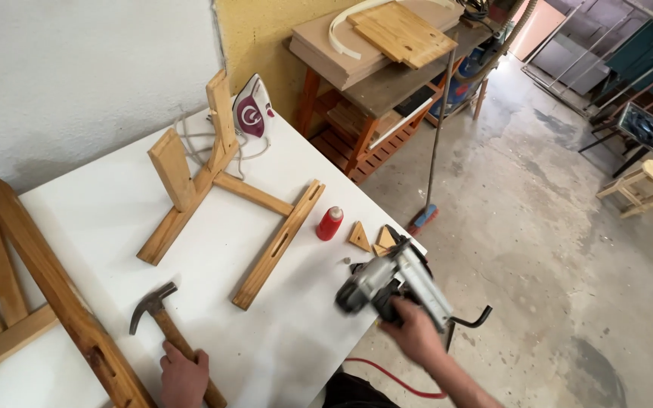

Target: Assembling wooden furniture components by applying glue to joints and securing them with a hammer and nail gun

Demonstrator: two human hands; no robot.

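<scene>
My right hand (414,334) grips the handle of a grey circular saw (387,282) at the right edge of the white table (281,355). The saw is blurred. My left hand (184,375) is closed on the wooden handle of a hammer (162,314) lying at the near edge, its dark head pointing away from me. Between the hands lies a partly assembled wooden frame (221,198) with upright posts and a slotted rail.
A red bottle (329,224) and two small wooden triangles (360,237) lie near the saw. A clothes iron (252,107) stands at the table's far end. A larger wooden frame (32,295) lies at left. A workbench (387,75) with boards, a broom (432,159) and a red cable (387,375) are beyond.
</scene>
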